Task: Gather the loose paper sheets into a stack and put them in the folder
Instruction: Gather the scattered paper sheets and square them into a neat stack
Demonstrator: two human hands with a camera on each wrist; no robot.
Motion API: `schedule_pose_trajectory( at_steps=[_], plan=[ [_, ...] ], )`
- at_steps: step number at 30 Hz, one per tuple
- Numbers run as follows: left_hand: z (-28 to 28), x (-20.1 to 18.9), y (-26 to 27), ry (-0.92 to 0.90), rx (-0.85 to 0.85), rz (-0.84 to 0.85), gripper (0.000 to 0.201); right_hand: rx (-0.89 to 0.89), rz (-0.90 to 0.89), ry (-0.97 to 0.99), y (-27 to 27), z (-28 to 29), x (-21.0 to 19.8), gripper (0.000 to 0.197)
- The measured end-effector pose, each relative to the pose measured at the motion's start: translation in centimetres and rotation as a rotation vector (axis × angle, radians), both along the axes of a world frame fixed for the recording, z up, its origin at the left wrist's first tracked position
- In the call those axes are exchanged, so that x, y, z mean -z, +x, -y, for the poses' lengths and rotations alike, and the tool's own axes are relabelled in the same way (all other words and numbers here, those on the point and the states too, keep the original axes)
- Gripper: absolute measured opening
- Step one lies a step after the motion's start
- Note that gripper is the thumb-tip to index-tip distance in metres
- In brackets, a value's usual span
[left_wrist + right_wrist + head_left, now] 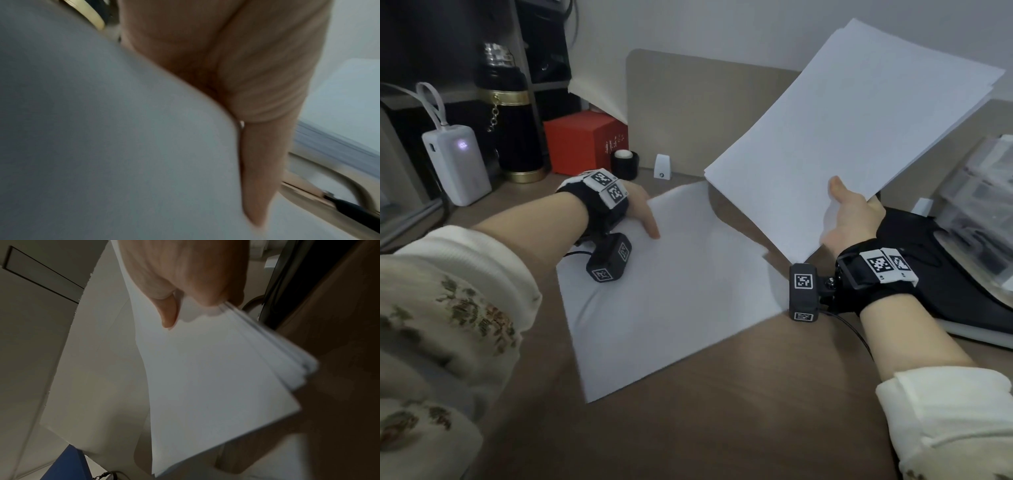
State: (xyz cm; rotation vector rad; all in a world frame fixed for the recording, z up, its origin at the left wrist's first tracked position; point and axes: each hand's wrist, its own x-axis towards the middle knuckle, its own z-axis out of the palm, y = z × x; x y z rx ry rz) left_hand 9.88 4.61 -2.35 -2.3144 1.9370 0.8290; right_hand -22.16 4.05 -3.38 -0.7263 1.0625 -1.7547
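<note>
White paper stack point(852, 137) raised, fanned, tilted; one loose sheet point(671, 291) flat on desk.

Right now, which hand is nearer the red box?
Left. The left hand rests on the sheet lying on the desk, just in front of the red box. The right hand holds the paper stack up, far to the box's right.

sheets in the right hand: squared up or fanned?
Fanned. The right hand pinches the sheets at one corner, and the right wrist view shows their free edges stepped apart, not flush.
</note>
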Motion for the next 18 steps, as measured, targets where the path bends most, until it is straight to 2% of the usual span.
schedule_pose_trajectory(
  at_steps=[3, 5, 8, 10, 11, 12, 13, 14, 15, 16, 18],
  plan=[
    [0.6, 0.5, 2.9, -0.026, -0.191, -0.031, 0.049, -0.002, -0.014, 0.027, -0.1, 0.1, 0.2, 0.023],
    [1.0, 1.1, 4.4, -0.029, -0.281, -0.035, 0.061, 0.001, -0.018, 0.025, -0.2, 0.1, 0.3, 0.026],
    [3.2, 2.6, 6.7, 0.027, -0.308, -0.047, 0.075, -0.024, -0.054, 0.104, -0.3, 0.2, 0.1, 0.050],
    [4.7, 3.6, 8.1, 0.152, -0.320, -0.104, 0.095, -0.136, -0.134, 0.207, -0.3, 0.3, -0.2, 0.067],
    [4.9, 3.6, 8.1, 0.153, -0.316, -0.126, 0.094, -0.203, -0.167, 0.273, -0.3, 0.3, -0.2, 0.073],
    [4.8, 3.4, 8.0, 0.149, -0.300, -0.129, 0.083, -0.268, -0.171, 0.334, -0.5, 0.7, 0.2, 0.070],
    [3.9, 2.8, 7.2, 0.137, -0.282, -0.121, 0.072, -0.313, -0.159, 0.366, -0.4, 0.7, 0.4, 0.052],
    [3.5, 2.5, 6.8, 0.130, -0.266, -0.108, 0.074, -0.350, -0.139, 0.388, -0.1, 0.8, 0.6, 0.030],
    [3.0, 2.2, 6.4, 0.144, -0.221, -0.071, 0.085, -0.378, -0.135, 0.393, 0.4, 0.4, 0.6, 0.015],
    [2.9, 2.2, 6.2, 0.166, -0.170, -0.041, 0.097, -0.382, -0.138, 0.391, 0.7, 0.4, 0.8, 0.010],
    [3.2, 2.5, 6.1, 0.206, -0.124, -0.053, 0.107, -0.395, -0.140, 0.386, 1.1, 0.4, 1.1, 0.014]
  ],
)
